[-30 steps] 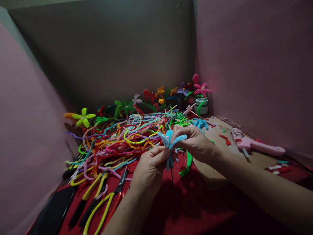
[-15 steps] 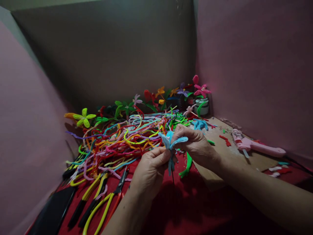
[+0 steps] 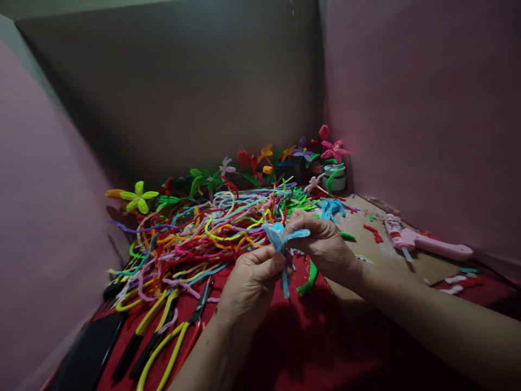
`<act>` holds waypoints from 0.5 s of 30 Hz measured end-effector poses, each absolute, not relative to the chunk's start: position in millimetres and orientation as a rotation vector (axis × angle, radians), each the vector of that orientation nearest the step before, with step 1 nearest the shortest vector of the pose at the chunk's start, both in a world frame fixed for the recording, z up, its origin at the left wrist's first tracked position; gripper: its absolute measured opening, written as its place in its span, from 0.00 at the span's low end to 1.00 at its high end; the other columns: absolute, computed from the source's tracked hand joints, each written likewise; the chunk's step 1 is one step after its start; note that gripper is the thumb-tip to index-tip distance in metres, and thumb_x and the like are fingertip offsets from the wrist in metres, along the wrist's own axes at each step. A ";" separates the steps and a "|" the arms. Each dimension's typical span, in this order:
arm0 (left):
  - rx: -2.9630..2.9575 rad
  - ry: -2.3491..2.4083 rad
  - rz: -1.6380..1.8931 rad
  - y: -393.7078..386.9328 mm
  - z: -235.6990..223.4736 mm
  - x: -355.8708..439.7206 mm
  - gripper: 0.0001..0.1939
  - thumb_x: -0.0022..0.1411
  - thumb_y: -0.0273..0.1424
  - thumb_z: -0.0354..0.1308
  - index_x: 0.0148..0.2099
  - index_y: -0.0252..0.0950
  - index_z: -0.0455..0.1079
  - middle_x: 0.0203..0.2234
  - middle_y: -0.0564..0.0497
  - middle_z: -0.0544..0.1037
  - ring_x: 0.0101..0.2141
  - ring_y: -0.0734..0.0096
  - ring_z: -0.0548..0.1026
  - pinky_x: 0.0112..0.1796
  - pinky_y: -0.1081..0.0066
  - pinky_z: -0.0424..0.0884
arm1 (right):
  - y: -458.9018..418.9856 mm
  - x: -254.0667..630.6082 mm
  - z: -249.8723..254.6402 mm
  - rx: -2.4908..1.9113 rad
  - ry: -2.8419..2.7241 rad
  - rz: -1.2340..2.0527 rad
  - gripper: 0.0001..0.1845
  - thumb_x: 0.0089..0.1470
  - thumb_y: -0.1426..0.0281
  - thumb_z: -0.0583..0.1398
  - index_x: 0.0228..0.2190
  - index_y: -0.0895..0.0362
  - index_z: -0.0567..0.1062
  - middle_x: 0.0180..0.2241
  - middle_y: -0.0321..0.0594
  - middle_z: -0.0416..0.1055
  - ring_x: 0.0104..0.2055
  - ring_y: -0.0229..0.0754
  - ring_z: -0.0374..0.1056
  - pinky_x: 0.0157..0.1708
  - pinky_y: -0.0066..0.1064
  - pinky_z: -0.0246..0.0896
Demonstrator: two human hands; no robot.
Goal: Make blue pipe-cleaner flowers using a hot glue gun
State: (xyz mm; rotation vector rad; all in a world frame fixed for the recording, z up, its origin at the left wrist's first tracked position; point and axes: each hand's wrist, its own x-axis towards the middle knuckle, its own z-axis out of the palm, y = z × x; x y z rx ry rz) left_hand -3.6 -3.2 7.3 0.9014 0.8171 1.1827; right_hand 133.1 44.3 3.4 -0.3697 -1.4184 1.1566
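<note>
A light-blue pipe-cleaner flower (image 3: 278, 239) is held up over the red cloth, its petals spread at the top and short blue ends hanging below. My left hand (image 3: 254, 274) pinches its base between thumb and fingers. From the right, my right hand (image 3: 323, 241) closes its fingers on the petals, hiding part of them. Just beneath my right hand a green pipe-cleaner piece (image 3: 309, 279) lies on the red cloth (image 3: 293, 336). Behind my hands spreads a tangled heap of coloured pipe cleaners (image 3: 195, 233).
Scissors (image 3: 199, 304) and yellow-and-black pliers (image 3: 150, 326) lie at the left, beside a black flat object (image 3: 87, 350). On the right, a pink glue gun (image 3: 431, 244) rests on a cardboard sheet (image 3: 358, 217). Finished pipe-cleaner flowers (image 3: 140, 198) and a pale jar (image 3: 334, 178) line the back wall.
My right hand has shifted slightly to the left and down, and the petals have turned a little. My left hand keeps its pinch at the base.
</note>
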 end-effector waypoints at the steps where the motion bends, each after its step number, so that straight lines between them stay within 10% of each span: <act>1: 0.903 0.820 1.188 -3.1 7.3 -3.6 0.10 0.43 0.31 0.67 0.26 0.29 0.74 0.19 0.51 0.71 0.22 0.77 0.66 0.26 0.76 0.59 | 43.9 132.1 3.2 -0.375 -1.419 1.149 0.04 0.42 0.74 0.65 0.21 0.54 0.76 0.23 0.31 0.62 0.27 0.33 0.58 0.29 0.27 0.55; 8: 0.956 0.860 1.252 -2.1 8.9 -4.5 0.10 0.43 0.33 0.67 0.27 0.30 0.75 0.19 0.51 0.72 0.23 0.77 0.65 0.28 0.75 0.59 | 42.1 128.1 1.9 -0.409 -1.228 1.419 0.16 0.38 0.69 0.68 0.30 0.54 0.68 0.19 0.27 0.62 0.21 0.31 0.57 0.20 0.24 0.53; 15: 1.087 0.884 1.292 -3.1 13.5 -9.2 0.07 0.45 0.31 0.65 0.25 0.31 0.75 0.21 0.51 0.73 0.25 0.75 0.66 0.30 0.75 0.61 | 41.9 133.1 -1.4 -0.390 -1.333 1.516 0.08 0.43 0.70 0.66 0.22 0.60 0.72 0.20 0.32 0.65 0.22 0.30 0.58 0.23 0.25 0.54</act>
